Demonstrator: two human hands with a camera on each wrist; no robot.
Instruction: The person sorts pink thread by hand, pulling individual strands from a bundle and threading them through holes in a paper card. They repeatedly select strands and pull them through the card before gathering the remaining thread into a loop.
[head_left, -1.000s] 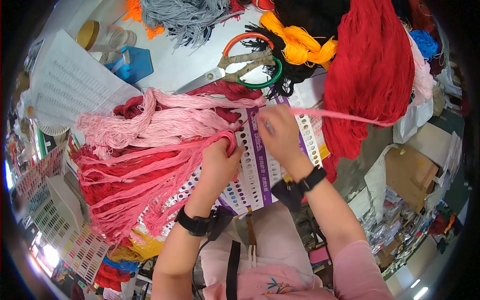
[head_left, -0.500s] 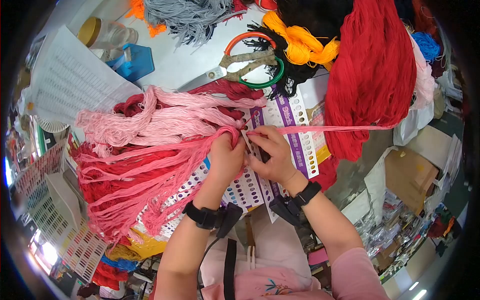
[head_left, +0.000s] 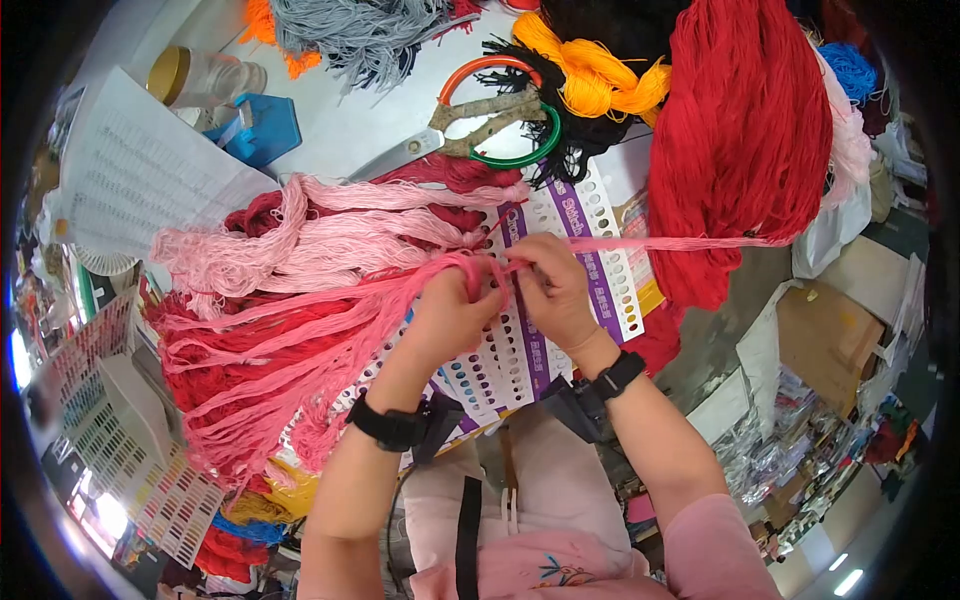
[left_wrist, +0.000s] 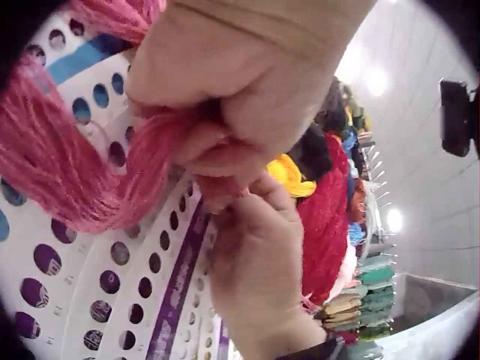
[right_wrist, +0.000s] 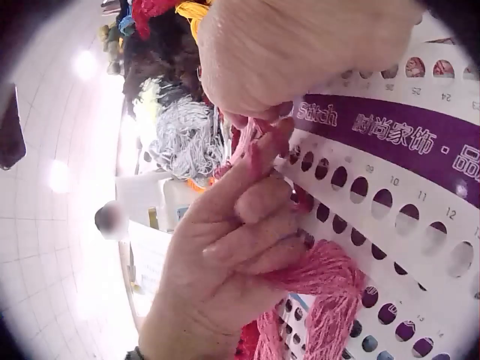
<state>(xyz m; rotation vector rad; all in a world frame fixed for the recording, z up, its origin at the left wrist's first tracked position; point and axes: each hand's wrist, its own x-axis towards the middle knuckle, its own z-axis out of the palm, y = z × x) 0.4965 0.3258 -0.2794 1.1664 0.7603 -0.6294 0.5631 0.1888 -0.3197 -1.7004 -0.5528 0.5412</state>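
Observation:
My left hand (head_left: 452, 312) grips a looped bundle of pink embroidery thread (left_wrist: 67, 165), its fingers curled round the strands. Close beside it, my right hand (head_left: 556, 295) pinches pink thread between thumb and forefinger; the fingertips of the two hands nearly meet in the left wrist view. A thin pink strand (head_left: 680, 243) stretches from the right hand towards the right. Under both hands lie white cards (right_wrist: 382, 169) with rows of punched holes and a purple printed band. Long pink tails (head_left: 290, 350) fan out to the left of the left hand.
Pale pink skeins (head_left: 320, 245) lie above the pink tails. Large scissors (head_left: 465, 125) with orange and green handles rest beyond the cards. A thick red skein (head_left: 735, 150) is at right, beside a yellow one (head_left: 590, 75). A blue holder (head_left: 262, 130) and a jar (head_left: 205, 78) stand back left.
My right hand has come down from higher over the cards to beside the left hand and now pinches thread there. The left hand keeps its grip on the pink bundle.

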